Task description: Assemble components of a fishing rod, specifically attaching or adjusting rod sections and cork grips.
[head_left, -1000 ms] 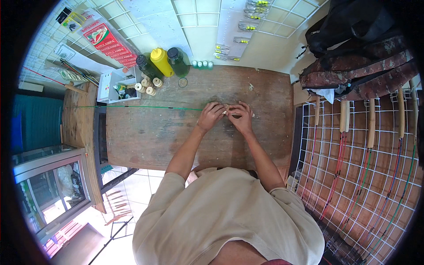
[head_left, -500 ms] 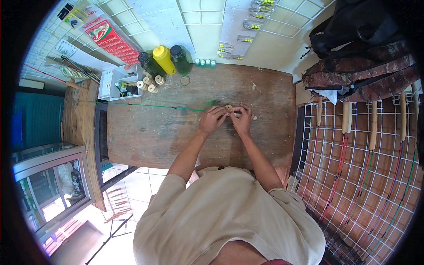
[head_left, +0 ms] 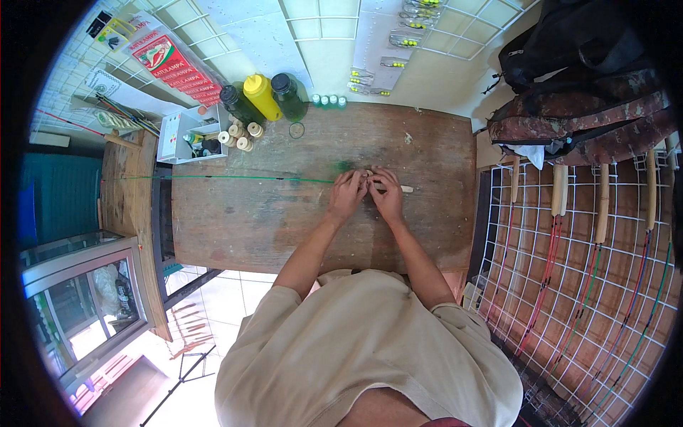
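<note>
A thin green fishing rod (head_left: pixel 270 178) lies crosswise over the table, its tip end reaching past the left edge. Its pale wooden handle (head_left: pixel 406 189) sticks out to the right of my hands. My left hand (head_left: pixel 346 195) is closed around the rod where the green shaft meets the handle. Close beside it, my right hand (head_left: pixel 387 195) has its fingers bent in a pinch at the handle. Between the fingertips a small pale wooden piece (head_left: pixel 369 173) shows, mostly hidden; whether it is a spool I cannot tell. Any thread is too fine to see.
Wooden spools (head_left: pixel 244 144) stand by a white box (head_left: pixel 171 142) at the back left. Behind them are a yellow bottle (head_left: pixel 262 97), dark bottles (head_left: pixel 289 97) and several small capped jars (head_left: pixel 329 102). Finished rods (head_left: pixel 601 206) hang on the right grid, below a camouflage bag (head_left: pixel 576 135).
The rod's left end has swung slightly toward me and lies more level. More of the handle shows at the right. The pale wooden piece is now more covered by my fingers.
</note>
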The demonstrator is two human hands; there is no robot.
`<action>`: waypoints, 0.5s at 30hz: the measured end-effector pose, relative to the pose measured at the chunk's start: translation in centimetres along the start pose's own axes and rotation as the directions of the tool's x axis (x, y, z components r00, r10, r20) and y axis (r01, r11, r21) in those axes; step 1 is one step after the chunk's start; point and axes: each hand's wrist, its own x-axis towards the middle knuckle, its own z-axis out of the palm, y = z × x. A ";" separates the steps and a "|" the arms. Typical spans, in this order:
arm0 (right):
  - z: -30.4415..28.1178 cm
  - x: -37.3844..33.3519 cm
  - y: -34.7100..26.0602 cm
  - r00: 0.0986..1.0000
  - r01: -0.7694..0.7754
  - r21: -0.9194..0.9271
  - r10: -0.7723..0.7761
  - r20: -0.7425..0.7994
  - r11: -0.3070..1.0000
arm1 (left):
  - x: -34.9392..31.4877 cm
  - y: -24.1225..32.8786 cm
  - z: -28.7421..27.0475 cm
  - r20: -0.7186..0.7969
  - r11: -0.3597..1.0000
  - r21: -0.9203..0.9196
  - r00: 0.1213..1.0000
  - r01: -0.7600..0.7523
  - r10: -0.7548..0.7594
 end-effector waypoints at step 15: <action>1.3 -0.4 -0.8 0.941 -0.324 0.006 0.323 -0.101 0.946 | 0.3 0.0 2.0 -0.157 0.824 -0.482 0.896 0.298 -0.416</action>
